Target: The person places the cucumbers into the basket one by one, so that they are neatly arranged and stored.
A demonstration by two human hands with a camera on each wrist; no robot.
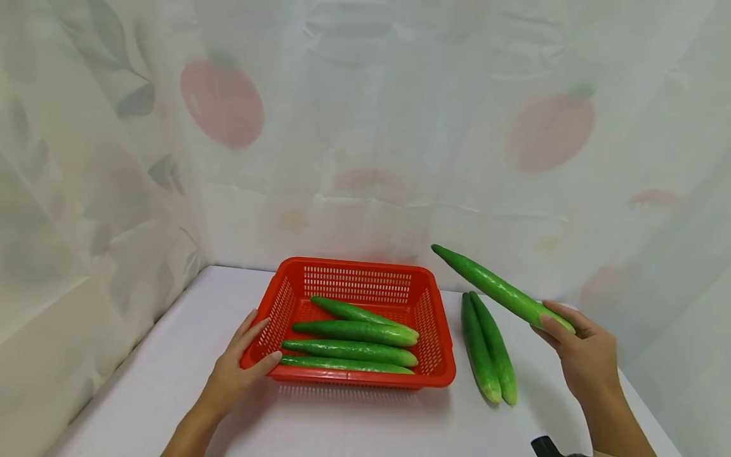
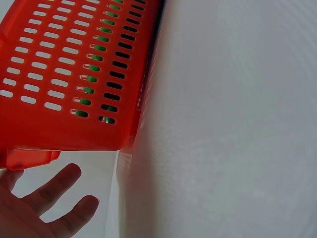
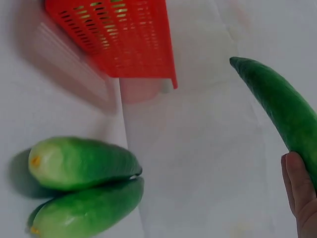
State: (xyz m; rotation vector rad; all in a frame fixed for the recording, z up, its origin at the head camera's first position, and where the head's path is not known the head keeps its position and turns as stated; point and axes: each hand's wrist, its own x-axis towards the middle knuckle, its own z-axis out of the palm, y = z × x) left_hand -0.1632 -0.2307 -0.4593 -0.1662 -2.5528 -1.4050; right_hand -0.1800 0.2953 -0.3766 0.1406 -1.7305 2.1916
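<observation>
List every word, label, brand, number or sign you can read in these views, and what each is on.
None: I can read no text in any view.
Red basket: no lettering visible.
Cucumber in the right hand: no label visible on the part outside the fingers.
Hanging sheet: faded pictures, no words.
Black object at the head view's bottom edge: cut off, no marking readable.

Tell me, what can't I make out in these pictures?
Head view: the underside of the nearest cucumber in the basket, hidden by its front rim.
Head view: a black object, cut off by the bottom edge; unidentifiable.
Left wrist view: the basketed cucumbers, mostly hidden by the slotted wall.
Right wrist view: the held cucumber, its gripped end cut off by the right edge.
</observation>
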